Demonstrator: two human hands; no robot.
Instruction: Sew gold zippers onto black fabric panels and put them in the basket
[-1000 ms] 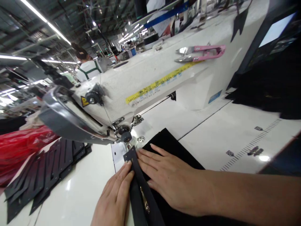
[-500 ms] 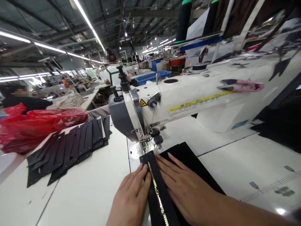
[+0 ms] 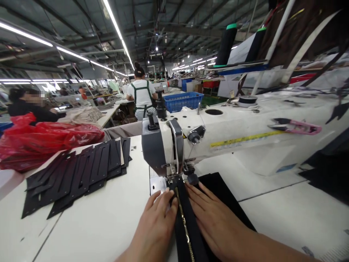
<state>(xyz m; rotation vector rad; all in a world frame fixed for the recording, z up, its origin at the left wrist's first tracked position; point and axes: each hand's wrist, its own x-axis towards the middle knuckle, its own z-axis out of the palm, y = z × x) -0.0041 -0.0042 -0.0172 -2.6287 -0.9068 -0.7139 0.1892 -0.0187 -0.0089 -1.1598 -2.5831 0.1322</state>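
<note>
Table (image 3: 89, 233): one white worktop, spanning the near field left to right.
Sewing machine (image 3: 231, 134): one, white, arm running from far right to a grey head at centre; needle end directly above the far end of the zipper strip.
Black fabric panel (image 3: 218, 193): one, flat on the table, right of the needle, partly under the right hand.
Cut pieces (image 3: 79, 174): one fanned stack of dark slotted pieces, left of the machine, well apart from both hands; count of pieces cannot be told.
Red bag (image 3: 43, 142): one, far left, behind the stack.
Zipper strip (image 3: 187, 222): one, black tape with a gold tooth line down the middle, lying near-to-far between the two hands, far end under the presser foot.
Left hand (image 3: 156, 229): flat on the table, palm down, fingers (image 3: 166, 198) together and extended, tips touching the left edge of the strip just near of the foot; nothing gripped.
Right hand (image 3: 215, 222): flat, palm down, fingers slightly spread, pressing on the right edge of the strip and the fabric panel; nothing gripped.
Thread snips (image 3: 296, 126): one pair, pink handle, resting on top of the machine arm, far right.
Thread cones (image 3: 227, 43): two, dark, green-topped, far right on a stand.
Blue crate (image 3: 182, 100): one, far centre.
Persons: two in view beyond, one far centre, one far left.
</note>
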